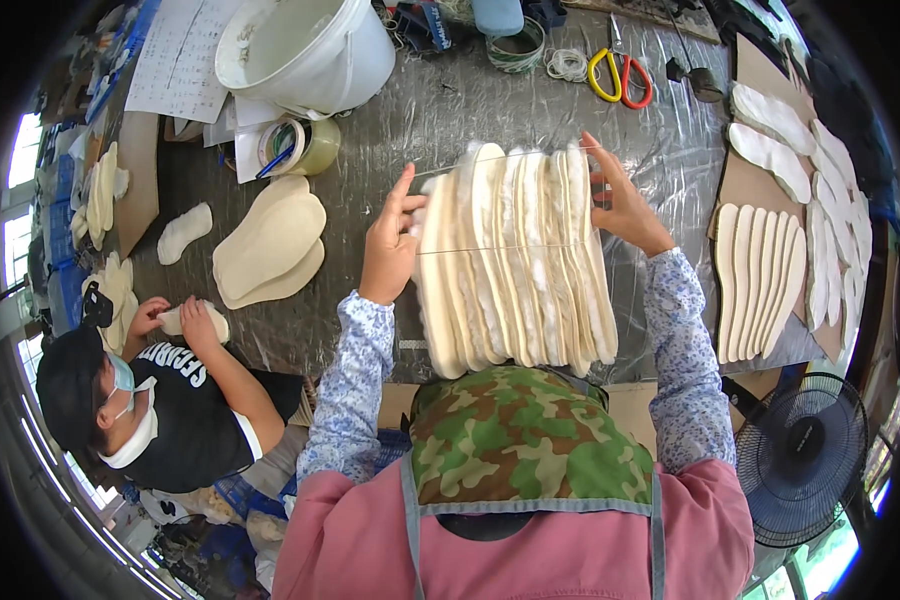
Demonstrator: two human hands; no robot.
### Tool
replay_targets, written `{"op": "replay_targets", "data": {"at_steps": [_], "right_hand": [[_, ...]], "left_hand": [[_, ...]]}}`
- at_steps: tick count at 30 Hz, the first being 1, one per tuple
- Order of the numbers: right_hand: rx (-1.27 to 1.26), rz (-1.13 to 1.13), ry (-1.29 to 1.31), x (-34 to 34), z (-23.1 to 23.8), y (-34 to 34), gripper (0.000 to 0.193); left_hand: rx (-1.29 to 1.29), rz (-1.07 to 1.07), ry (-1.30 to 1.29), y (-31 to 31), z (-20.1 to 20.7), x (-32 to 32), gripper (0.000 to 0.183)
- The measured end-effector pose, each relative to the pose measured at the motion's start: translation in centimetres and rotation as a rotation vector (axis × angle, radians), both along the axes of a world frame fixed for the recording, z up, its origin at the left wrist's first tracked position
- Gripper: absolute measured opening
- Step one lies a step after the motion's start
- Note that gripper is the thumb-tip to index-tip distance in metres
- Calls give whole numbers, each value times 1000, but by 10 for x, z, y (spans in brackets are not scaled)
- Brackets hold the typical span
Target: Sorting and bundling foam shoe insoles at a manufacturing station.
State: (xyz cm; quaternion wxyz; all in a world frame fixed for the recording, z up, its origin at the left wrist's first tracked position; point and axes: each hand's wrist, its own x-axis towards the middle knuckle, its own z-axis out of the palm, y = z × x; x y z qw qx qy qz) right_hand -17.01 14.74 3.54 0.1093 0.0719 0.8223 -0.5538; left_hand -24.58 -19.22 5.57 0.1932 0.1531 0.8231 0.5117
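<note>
A stack of several cream, fleece-lined insoles [515, 260] stands on edge on the plastic-covered table [440, 110] in front of me. My left hand [390, 245] presses flat against the stack's left side, fingers pointing up. At the right side, my right hand [625, 205] grips the stack near its top. A thin string [490, 247] runs across the insoles from hand to hand, with a second strand near the top edge.
A white bucket [305, 40], a tape roll [300, 145], papers [180, 60] and flat beige insoles [270, 240] lie to the left. Scissors [620, 75] lie at the back. Cardboard with rows of insoles [770, 280] and a fan [805, 455] are on the right. A co-worker [160, 400] handles an insole at lower left.
</note>
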Motion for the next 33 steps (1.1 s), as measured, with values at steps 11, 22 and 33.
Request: {"op": "replay_targets", "data": {"at_steps": [11,22,33], "right_hand": [[-504,-79,-31,-8,-33,5,94],[-1708,-669,-221,19,-25,-68,61],[-830,-163,-561,81,-22,-31,71]], "left_hand": [[58,-196,211,43,-69,-36,62],[875,249,-1064,71,-86,1,50],[-84,-134,-298,2,-51,42,42]]}}
